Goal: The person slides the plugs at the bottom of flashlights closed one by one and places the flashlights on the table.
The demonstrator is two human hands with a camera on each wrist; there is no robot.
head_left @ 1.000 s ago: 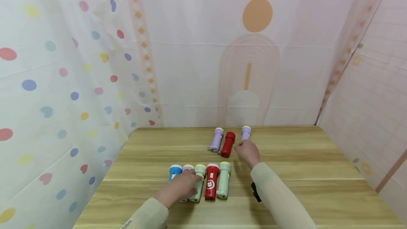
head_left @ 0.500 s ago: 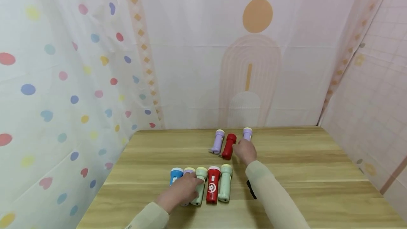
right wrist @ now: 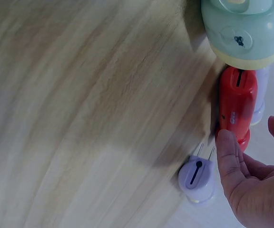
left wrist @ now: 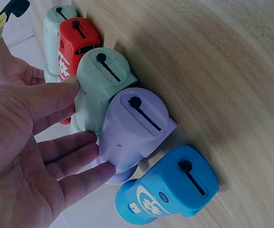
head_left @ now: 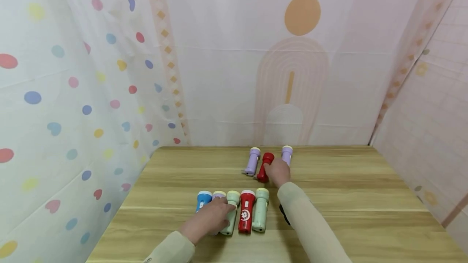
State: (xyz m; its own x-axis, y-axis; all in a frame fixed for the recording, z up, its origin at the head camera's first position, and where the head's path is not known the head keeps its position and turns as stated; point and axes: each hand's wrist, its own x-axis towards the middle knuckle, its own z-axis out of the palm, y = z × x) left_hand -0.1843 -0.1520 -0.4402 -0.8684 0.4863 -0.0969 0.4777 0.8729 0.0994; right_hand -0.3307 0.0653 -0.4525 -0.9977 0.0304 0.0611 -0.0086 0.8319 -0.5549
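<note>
My left hand (head_left: 208, 219) lies over the front row of flashlights. Its fingertips touch a purple flashlight (left wrist: 134, 123) and its thumb rests against a mint flashlight (left wrist: 101, 73), all fingers loosely extended. A blue flashlight (left wrist: 170, 185) lies at the row's left end; a red flashlight (head_left: 246, 210) and another mint flashlight (head_left: 261, 210) lie to the right. At the back, my right hand (head_left: 279, 171) has its fingertips at a plain red flashlight (right wrist: 238, 99), thumb apart. On either side of that one lie two purple flashlights, the left one (head_left: 252, 161) and the right one (head_left: 287, 153), the latter partly hidden.
The flashlights lie on a wood-grain table (head_left: 347, 198). A patterned curtain (head_left: 226, 72) hangs along the table's back edge, with dotted cloth on the left and pale cloth on the right. Metal prongs stick out of the right purple flashlight's base.
My right hand has moved left from the right purple flashlight to the red one at the back. The left hand stays over the front row. The head view has shifted slightly.
</note>
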